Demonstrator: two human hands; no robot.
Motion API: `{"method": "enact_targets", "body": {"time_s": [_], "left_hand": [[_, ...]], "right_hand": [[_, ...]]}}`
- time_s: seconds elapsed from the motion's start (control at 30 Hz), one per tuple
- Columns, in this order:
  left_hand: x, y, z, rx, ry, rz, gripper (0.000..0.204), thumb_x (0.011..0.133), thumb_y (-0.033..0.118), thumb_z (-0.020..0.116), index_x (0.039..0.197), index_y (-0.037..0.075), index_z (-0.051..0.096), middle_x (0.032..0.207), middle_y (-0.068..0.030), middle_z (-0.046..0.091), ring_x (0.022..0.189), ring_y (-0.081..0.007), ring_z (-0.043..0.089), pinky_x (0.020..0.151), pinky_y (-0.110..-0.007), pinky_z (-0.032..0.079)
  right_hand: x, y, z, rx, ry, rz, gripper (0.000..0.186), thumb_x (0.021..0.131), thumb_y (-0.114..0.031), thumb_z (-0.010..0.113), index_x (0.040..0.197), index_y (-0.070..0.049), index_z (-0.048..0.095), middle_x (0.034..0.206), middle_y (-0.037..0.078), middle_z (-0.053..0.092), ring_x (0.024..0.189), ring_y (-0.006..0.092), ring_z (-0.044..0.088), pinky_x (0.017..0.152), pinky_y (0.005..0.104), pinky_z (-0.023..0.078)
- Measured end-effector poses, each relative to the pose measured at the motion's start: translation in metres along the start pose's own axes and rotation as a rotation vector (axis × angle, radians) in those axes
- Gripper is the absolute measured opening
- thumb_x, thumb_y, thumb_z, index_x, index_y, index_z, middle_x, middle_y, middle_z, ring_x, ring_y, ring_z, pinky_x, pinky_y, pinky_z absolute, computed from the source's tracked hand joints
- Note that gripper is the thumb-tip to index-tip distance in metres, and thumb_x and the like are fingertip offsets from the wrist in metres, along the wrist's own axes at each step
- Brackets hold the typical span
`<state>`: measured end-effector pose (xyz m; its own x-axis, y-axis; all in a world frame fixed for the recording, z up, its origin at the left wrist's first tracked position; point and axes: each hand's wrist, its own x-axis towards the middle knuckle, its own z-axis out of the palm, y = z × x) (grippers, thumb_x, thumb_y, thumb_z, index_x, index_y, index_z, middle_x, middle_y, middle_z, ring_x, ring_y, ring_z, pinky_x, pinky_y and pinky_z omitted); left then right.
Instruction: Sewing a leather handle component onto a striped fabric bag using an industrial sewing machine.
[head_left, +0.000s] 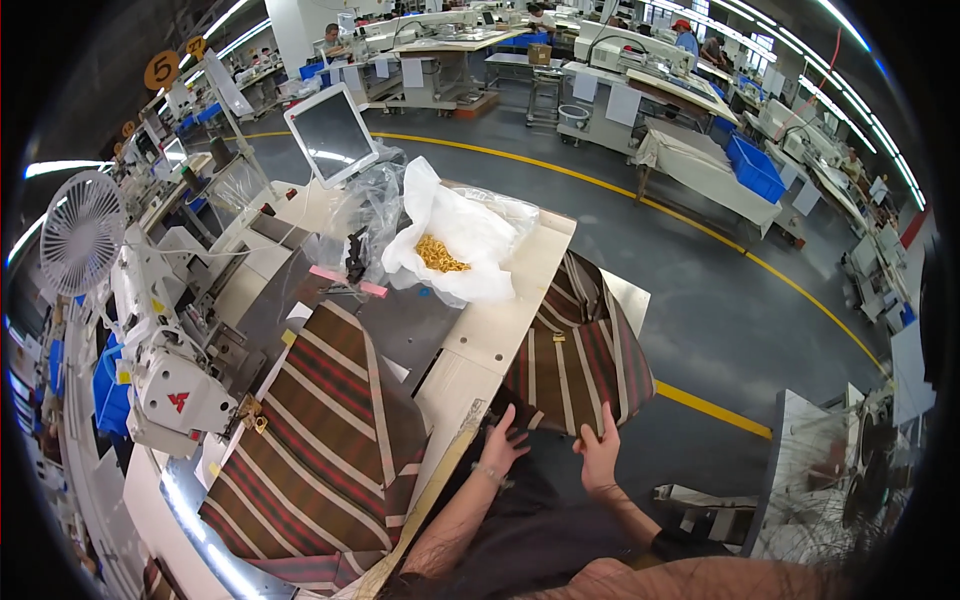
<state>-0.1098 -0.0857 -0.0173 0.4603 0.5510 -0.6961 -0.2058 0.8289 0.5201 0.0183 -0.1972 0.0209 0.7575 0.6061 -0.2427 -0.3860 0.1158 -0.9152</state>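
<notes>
A brown bag-like piece of striped fabric (590,365), with red and pale stripes and a small gold fitting on it, rests beside the table's right edge. My left hand (502,447) is at its lower left corner, open, with fingers spread. At the lower edge of the same piece is my right hand (598,455), thumb up over the cloth and forefinger apart from it. Whether that hand presses the cloth is hard to tell. To the left, a larger striped fabric panel (310,450) lies across the table, its far-left edge by the sewing machine head (180,395).
Small gold metal parts (438,255) sit in white wrapping (485,240) on the table, near clear plastic bags and a tilted screen (332,135). A white fan (83,232) stands at left. Right of me is a grey panel (785,470). Other workstations and people are farther off.
</notes>
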Motion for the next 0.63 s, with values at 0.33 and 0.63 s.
{"method": "enact_targets", "body": {"time_s": [0.33,0.63], "left_hand": [[0.051,-0.06,0.007,0.055,-0.022,0.248,0.035,0.067,-0.005,0.071,0.101,-0.005,0.061,0.092,-0.0094,0.066,0.076,-0.0214,0.063,0.065,-0.033,0.051],[-0.046,-0.054,0.069,0.362,-0.557,0.413,0.049,0.076,0.005,0.074,0.12,0.001,0.054,0.111,-0.0056,0.062,0.101,-0.0167,0.059,0.09,-0.033,0.047]], "right_hand": [[-0.078,-0.015,-0.052,-0.387,-0.403,0.456,0.043,0.095,-0.017,0.047,0.137,-0.008,0.039,0.076,0.012,0.064,0.05,0.0132,0.057,0.048,0.0242,0.046],[0.154,-0.019,-0.141,-0.597,0.032,-0.441,0.059,0.092,-0.015,0.055,0.143,-0.008,0.028,0.141,0.009,0.038,0.123,0.0209,0.04,0.099,0.0265,0.035]]}}
